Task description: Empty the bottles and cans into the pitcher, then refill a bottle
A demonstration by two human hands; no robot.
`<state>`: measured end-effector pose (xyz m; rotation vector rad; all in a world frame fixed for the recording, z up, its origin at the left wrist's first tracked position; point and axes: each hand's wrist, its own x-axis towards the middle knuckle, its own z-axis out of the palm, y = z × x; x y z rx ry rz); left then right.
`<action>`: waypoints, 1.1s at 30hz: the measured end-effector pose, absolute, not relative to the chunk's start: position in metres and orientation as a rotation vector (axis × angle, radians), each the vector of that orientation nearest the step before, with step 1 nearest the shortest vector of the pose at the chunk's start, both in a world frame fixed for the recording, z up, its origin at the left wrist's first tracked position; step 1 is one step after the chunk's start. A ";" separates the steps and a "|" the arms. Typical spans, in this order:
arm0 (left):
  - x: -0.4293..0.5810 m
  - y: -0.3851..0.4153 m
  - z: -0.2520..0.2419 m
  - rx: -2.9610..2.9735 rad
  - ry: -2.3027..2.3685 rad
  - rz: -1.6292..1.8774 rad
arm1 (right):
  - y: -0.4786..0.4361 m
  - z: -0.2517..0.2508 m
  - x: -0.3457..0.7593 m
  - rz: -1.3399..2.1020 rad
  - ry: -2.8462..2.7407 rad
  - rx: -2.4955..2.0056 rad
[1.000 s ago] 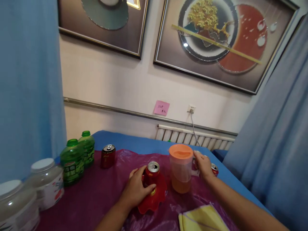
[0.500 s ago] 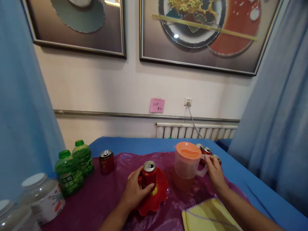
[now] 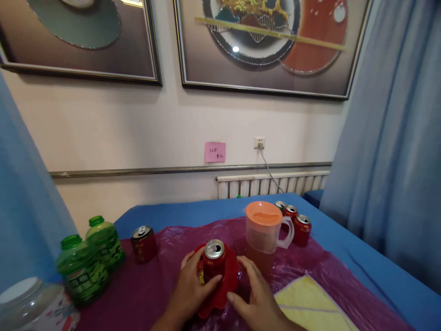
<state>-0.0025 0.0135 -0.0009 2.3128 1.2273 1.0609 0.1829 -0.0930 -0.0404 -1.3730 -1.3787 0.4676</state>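
My left hand [image 3: 192, 284] is wrapped round a red drink can [image 3: 215, 266], whose top is opened. The can stands upright over a red scalloped plate [image 3: 230, 287]. At the plate's right edge is my right hand [image 3: 254, 294], thumb and fingers apart and nothing between them. Whether its fingertips touch the plate rim I cannot tell. Just beyond that hand stands a clear plastic pitcher [image 3: 263, 239] with an orange lid and amber liquid in its lower part. Its handle points right and is free of any hand.
Green bottles [image 3: 82, 276] and a white-lidded jar [image 3: 37, 305] stand at the left, near another can [image 3: 144, 243]. Several cans [image 3: 302, 230] sit behind the pitcher. A yellow cloth [image 3: 312, 305] lies front right on the purple plastic sheet [image 3: 347, 276].
My right hand has let go of the pitcher's handle and moved left to the plate's right side. The left hand keeps its hold on the can. The view has shifted slightly right.
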 end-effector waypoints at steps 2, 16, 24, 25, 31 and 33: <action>-0.003 0.016 -0.004 2.324 1.196 1.067 | -0.082 -0.025 0.174 0.524 -1.330 -1.417; -0.002 0.027 -0.015 2.370 0.846 1.079 | -0.092 0.030 0.184 0.580 -1.185 -1.282; 0.001 0.015 -0.002 2.317 0.895 1.197 | -0.159 0.000 0.302 0.284 -1.001 -1.481; 0.001 0.016 -0.004 2.330 0.901 1.216 | -0.161 -0.004 0.322 0.222 -0.956 -1.519; 0.001 0.019 -0.012 2.330 0.952 1.300 | -0.146 -0.023 0.411 0.011 -0.782 -1.651; 0.004 0.016 -0.011 2.315 0.971 1.321 | -0.137 -0.029 0.425 -0.013 -0.744 -1.662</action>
